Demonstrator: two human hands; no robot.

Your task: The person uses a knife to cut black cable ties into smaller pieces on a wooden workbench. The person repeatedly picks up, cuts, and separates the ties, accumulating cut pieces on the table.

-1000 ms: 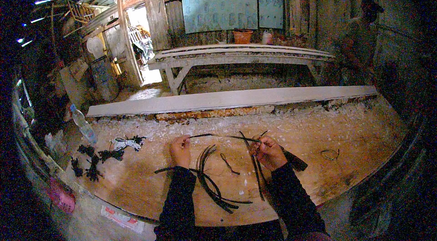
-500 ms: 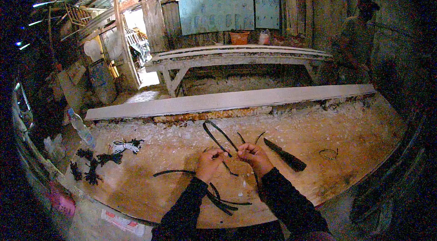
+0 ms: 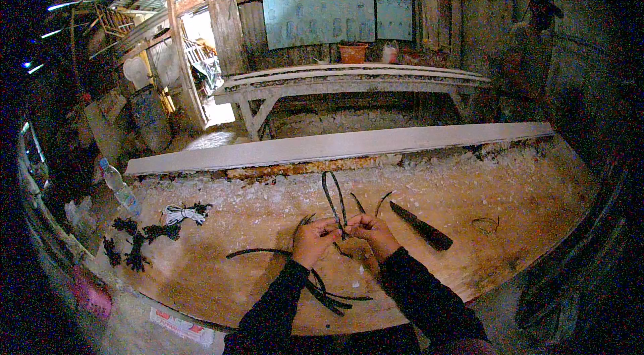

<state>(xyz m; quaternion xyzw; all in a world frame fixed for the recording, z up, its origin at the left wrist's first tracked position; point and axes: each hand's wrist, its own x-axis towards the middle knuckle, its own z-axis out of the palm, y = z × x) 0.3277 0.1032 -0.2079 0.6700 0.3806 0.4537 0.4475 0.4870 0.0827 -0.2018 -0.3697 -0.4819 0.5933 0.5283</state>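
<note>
A thin black strip [image 3: 325, 184], bent into a narrow upright loop, is pinched by both my hands above the wooden tabletop [image 3: 469, 268]. My left hand [image 3: 315, 242] is closed on one end. My right hand [image 3: 376, 235] is closed at the other end, its fingertips nearly touching the left ones. Where the ends meet is partly hidden by my fingers. More loose black strips [image 3: 258, 252] lie beside and under my left forearm. Beyond my right hand are short black pieces [image 3: 384, 202]. To the right rests a dark, tapered, knife-like tool [image 3: 421, 226].
On the left lie black cord bundles [image 3: 136, 251], a white cord bundle [image 3: 184, 214] and a clear plastic bottle [image 3: 119, 187]. A long pale board [image 3: 335, 147] edges the table's far side. A thin loop [image 3: 486, 224] lies right. Behind stand another bench [image 3: 349, 89] and a person [image 3: 530, 53].
My hands have drawn together, bringing the strip's ends close. The strip's wide bend has become a narrower, more upright loop, slightly further right. The person at the back has shifted slightly.
</note>
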